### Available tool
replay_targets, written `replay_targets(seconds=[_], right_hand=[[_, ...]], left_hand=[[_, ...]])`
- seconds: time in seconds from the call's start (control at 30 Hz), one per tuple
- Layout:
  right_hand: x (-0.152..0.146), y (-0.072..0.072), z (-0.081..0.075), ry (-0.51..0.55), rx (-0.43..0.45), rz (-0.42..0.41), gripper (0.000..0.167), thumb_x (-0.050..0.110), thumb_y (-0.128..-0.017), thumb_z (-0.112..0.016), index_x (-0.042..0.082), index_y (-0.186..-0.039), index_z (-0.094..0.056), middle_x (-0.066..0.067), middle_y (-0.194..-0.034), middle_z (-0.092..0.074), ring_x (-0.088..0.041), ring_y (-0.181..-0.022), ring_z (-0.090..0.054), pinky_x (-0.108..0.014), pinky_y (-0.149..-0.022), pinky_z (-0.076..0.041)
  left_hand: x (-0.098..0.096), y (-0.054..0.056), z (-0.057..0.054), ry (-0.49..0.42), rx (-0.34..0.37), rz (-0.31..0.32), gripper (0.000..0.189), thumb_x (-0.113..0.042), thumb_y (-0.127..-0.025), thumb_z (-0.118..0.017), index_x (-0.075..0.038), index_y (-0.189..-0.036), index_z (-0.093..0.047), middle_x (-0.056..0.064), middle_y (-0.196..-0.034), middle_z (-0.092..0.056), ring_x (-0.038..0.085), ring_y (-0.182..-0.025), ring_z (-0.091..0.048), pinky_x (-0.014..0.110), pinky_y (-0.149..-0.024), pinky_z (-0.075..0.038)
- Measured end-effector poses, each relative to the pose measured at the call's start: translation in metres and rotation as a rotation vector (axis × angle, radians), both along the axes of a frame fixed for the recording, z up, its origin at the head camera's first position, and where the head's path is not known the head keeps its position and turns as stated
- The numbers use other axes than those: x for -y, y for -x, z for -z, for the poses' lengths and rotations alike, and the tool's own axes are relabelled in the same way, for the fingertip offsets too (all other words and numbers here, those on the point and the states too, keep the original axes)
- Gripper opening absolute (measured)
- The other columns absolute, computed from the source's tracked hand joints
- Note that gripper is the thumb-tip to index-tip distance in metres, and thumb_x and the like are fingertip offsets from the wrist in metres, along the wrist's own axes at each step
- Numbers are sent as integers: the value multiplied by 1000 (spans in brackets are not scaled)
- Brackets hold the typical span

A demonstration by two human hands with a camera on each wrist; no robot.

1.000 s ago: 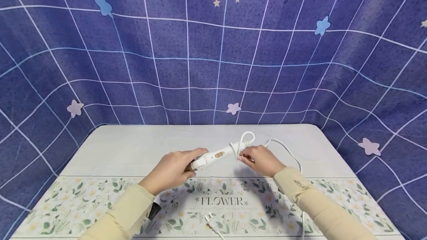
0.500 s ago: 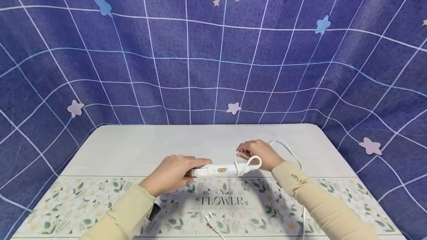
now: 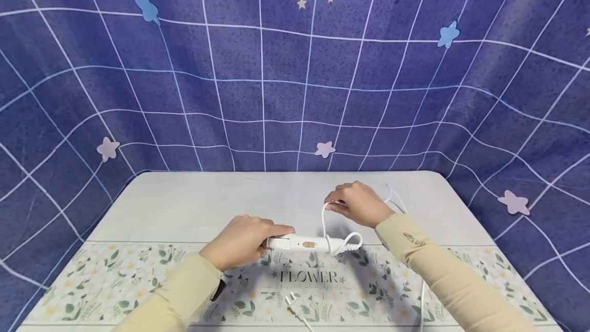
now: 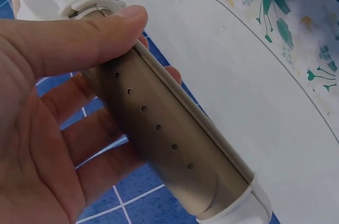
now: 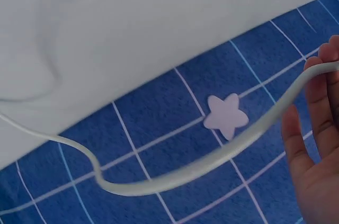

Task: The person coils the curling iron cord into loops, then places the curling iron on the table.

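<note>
A white hair iron [image 3: 295,244] with a gold-coloured switch is held nearly level over the floral band of the tablecloth. My left hand [image 3: 239,242] grips it at its left end, thumb along the gold barrel [image 4: 159,123], which has a row of small holes and a lengthwise seam. Its white power cord [image 3: 324,222] loops round the handle's right end, then rises to my right hand [image 3: 361,204]. There the fingers pinch the cord above and behind the iron. In the right wrist view, the cord [image 5: 180,179] sags away from the fingers [image 5: 320,107] in a long curve.
The cord's plug [image 3: 295,305] lies on the tablecloth near the front, prongs pointing away. More cord [image 3: 422,301] runs past the right forearm to the front edge. A blue curtain [image 3: 295,81] with grid lines and stars stands behind and around the white table [image 3: 184,204].
The iron has come down and turned from a slant to nearly level. My right hand has moved up and back from the handle, drawing a stretch of cord away from it.
</note>
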State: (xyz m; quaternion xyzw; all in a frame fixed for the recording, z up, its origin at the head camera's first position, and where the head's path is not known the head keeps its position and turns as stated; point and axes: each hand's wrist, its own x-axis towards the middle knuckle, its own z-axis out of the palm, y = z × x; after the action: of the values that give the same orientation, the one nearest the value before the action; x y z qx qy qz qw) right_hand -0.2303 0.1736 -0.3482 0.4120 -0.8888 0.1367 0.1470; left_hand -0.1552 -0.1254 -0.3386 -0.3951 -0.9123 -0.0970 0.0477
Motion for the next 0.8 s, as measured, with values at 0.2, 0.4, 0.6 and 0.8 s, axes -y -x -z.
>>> replay_targets(seconds=[0.2,0.4,0.6,0.8], right_hand=[[1,-4,-12,-17,-89,-2,10,20,-88,-80,17,-97,-81,6,-89,-73,-11,-77,-70,-35,-77,-56],[4,-14,-24,-45,-179,-7,11,23,-83,-84,20,-93,-81,9,-85,-72,-9,-72,-68,-37,-80,-54],[11,-26,-32,-74,-263,-42,10,23,-82,-85,20,-91,-81,9,-79,-68,-10,-64,-63,-35,-75,-53],[15,-40,-37,-84,-317,-93,12,17,-81,-86,20,-90,-81,8,-78,-67,-9,-61,-56,-30,-68,-49]], left_hand=[[-4,1,1,22,-44,8,68,10,-72,-76,-25,-129,-71,-6,-78,-68,6,-60,-53,32,-59,-50],[-9,1,5,40,-84,7,68,9,-67,-79,-23,-126,-73,-2,-77,-68,11,-60,-57,34,-59,-52],[-14,2,7,51,-117,1,70,15,-64,-77,-22,-123,-75,-1,-72,-66,12,-54,-52,36,-54,-51],[-19,5,11,39,-146,-32,65,17,-65,-75,-19,-119,-75,1,-68,-64,12,-51,-48,33,-48,-48]])
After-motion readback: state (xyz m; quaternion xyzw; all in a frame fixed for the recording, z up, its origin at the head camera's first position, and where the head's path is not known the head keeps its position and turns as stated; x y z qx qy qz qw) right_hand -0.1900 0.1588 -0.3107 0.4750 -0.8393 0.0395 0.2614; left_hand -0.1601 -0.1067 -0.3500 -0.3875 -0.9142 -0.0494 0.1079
